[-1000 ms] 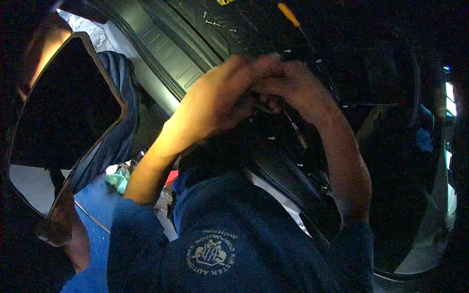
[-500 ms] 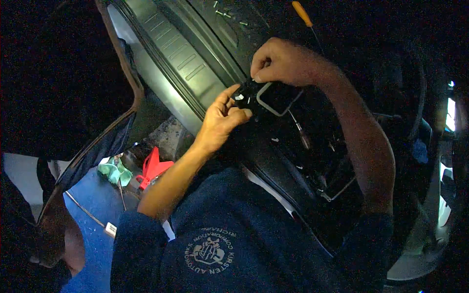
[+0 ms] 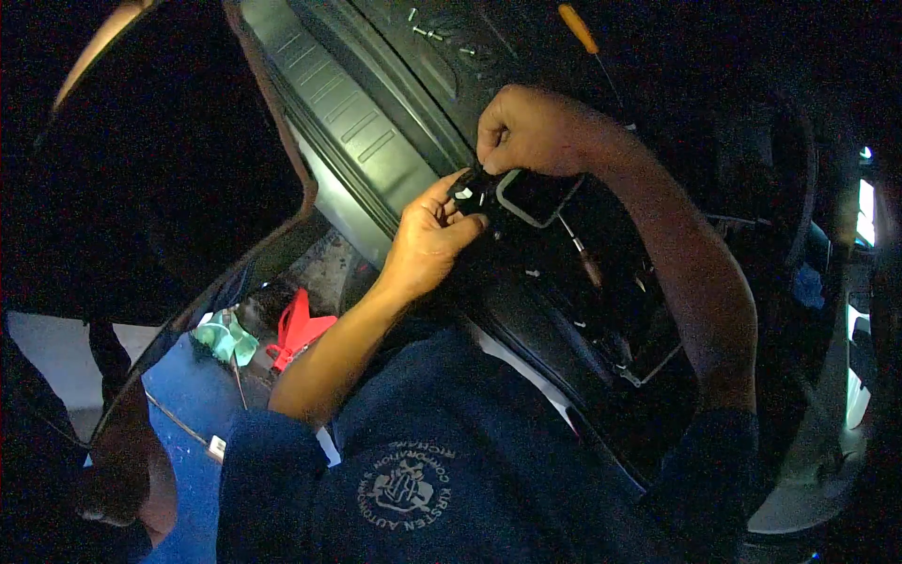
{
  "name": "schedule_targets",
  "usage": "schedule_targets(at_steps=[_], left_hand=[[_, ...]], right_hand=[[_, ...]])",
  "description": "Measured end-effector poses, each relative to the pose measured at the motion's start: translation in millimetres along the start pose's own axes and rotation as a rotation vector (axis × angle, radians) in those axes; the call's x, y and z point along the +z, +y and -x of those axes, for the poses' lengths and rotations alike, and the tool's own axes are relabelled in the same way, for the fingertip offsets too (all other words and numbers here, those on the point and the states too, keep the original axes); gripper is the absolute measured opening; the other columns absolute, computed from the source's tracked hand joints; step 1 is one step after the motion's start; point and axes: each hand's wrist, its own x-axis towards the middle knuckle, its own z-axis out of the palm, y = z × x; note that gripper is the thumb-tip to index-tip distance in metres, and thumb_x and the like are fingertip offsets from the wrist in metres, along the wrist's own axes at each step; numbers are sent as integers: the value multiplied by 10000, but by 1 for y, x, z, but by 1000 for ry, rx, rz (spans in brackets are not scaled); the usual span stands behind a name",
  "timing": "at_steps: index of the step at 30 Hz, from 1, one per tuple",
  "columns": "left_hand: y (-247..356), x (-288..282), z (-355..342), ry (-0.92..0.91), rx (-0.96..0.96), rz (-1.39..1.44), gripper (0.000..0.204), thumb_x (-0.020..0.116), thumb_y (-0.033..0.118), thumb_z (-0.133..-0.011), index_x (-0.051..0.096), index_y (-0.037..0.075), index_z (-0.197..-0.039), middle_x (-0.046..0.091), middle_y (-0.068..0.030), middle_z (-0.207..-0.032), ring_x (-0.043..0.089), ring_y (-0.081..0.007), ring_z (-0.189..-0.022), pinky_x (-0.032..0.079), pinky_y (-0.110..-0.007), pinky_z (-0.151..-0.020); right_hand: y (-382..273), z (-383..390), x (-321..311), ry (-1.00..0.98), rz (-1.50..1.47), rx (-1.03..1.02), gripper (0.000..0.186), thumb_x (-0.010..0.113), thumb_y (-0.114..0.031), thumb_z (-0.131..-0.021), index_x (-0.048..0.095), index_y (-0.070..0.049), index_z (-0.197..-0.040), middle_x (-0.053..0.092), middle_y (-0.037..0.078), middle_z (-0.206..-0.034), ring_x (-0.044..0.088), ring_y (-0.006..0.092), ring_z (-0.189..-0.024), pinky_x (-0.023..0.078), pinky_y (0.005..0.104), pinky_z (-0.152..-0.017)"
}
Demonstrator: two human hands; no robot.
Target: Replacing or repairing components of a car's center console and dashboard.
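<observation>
So this is inside a car, down by the door sill (image 3: 362,141), and both hands are on a small black rectangular frame piece (image 3: 536,195) held up just above a black trim panel (image 3: 601,320). The right hand (image 3: 526,127) is curled into a fist on the frame's upper left corner, gripping it tight. The left hand (image 3: 427,240) comes up from below and pinches a little black clip (image 3: 467,195) at the frame's left edge between thumb and fingertips.

Looks to me like the fiddly middle bit: working that clip on or off the frame, can't tell which. Next move probably needs the right hand to hold the frame steady while the left does the fine pushing.

An orange-handled screwdriver (image 3: 575,26) and a few loose screws (image 3: 427,33) sit further up on the dark floor.
</observation>
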Motion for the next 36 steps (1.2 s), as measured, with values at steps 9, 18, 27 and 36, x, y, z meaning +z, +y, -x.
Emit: schedule_targets(at_steps=[9,18,27,36], left_hand=[[1,1,4,-11,22,-32,520,554,-81,-795,441,-4,-1296,608,0,-1023,552,-43,-894,432,-180,-780],[-1,3,-1,-21,-11,-22,515,550,-80,-796,441,-15,-1295,612,-22,-1048,562,-54,-896,438,-187,-789],[0,-16,3,-13,-12,-129,603,563,-66,-783,377,7,-1352,553,22,-952,475,-42,-761,393,-176,-700],[40,-5,3,-98,185,-504,649,543,-64,-760,354,39,-1372,499,-77,-1263,483,-125,-1063,373,-258,-937]], right_hand=[[-30,7,4,106,218,227,162,713,-132,-640,646,-8,-721,648,148,-713,649,272,-725,498,362,-668],[-34,27,34,456,636,-61,155,590,-200,-726,595,-47,-699,618,151,-747,599,328,-800,468,462,-721],[-24,123,15,505,372,636,278,510,-300,-893,651,-61,-899,635,159,-898,620,321,-845,486,423,-751],[76,177,201,626,504,724,225,572,-119,-808,632,-68,-1018,635,186,-951,629,357,-859,515,472,-720]])
